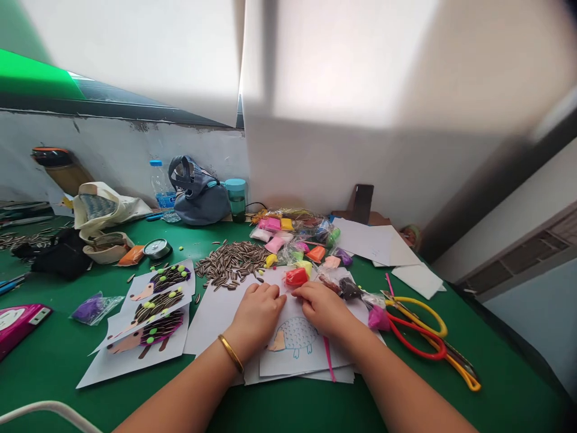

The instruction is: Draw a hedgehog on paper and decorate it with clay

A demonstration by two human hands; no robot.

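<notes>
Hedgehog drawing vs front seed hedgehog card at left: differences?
The drawing has a blue-outlined body; the card's is covered in seeds. The card has green balls; the drawing none. The drawing's legs are outlined; the card's brown. Both show peach heads facing left.

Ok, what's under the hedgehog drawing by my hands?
Under the drawing are white sheets, their edges showing past its left and lower sides. The parts it covers are hidden, so I can't tell whether anything is drawn there.

Passage runs between seed heap (234, 263) and blue bag (202, 205); red packet (296, 276) and scissors (444, 350) obstruct rightward.
</notes>
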